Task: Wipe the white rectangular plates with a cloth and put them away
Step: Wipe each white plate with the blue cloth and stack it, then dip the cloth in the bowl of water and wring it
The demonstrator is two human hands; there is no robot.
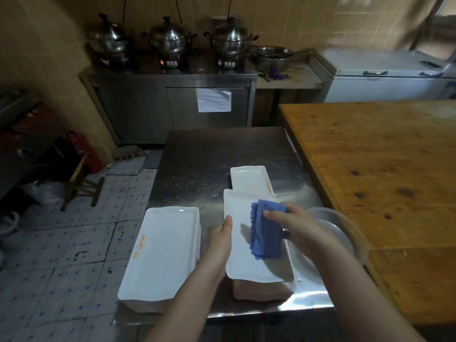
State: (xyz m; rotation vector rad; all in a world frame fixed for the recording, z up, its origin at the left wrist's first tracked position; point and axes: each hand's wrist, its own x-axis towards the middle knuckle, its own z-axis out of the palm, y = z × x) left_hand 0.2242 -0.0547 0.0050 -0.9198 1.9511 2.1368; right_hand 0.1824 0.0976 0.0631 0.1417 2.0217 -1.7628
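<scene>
Where the plate in hand is: the white rectangular ceramic plate (239,265) is at the near right of the brushed steel table (202,154), its long side running away from me. Its far end covers the near end of another plate.
Left hand (220,239): clamped on that plate's left rim, thumb laid along the top edge. The other fingers are hidden underneath.
Why so: I judge it is a brace, so the plate does not slide under the wipe.
Right hand (293,224): fingers curled over a folded blue terry cloth (266,233), pressing it onto the plate's right half. The thumb is out of sight.
Cloth: doubled into a thick pad, lower end flat on the plate's face. I judge the fold is there to give a firm wiping surface.
Lift: I cannot tell whether the plate is raised or lies on a pile. The brownish shape under its near end may be only a reflection.
Left stack (160,250): white rectangular plates with an orange print, at the table's near-left edge, just beside the left wrist, untouched.
Far plate (249,177): same kind, orange mark on its right rim.
Sorting: two groups flank the working plate. Which is wiped I cannot tell.
Bowl: a clear round bowl (345,225) just right of the right wrist, against the worn wooden table (370,156).
Stage: wiping in hand, by my reading. Putting away not yet done.
</scene>
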